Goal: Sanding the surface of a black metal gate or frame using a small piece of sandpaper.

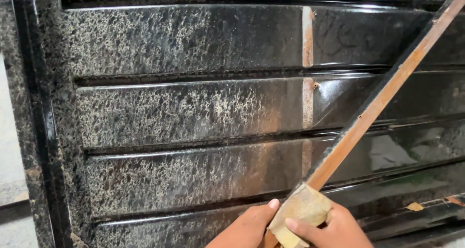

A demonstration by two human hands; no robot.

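Observation:
A long, thin, rusty metal bar (382, 98) runs diagonally from the upper right corner down to the bottom centre. A folded piece of tan sandpaper (302, 210) is wrapped around its lower end. My left hand (247, 228) presses the sandpaper from the left, its thumb on the paper's edge. My right hand (341, 227) grips the sandpaper from the right, with a finger curled across its lower front. Most of both hands lies below the frame's edge.
Behind the bar stands a glossy black metal panel with horizontal louvred slats (193, 112), speckled with pale dust on the left. A rusty vertical strip (307, 49) crosses the slats. The panel's black frame post (41, 132) is at the left, with pale ground beyond it.

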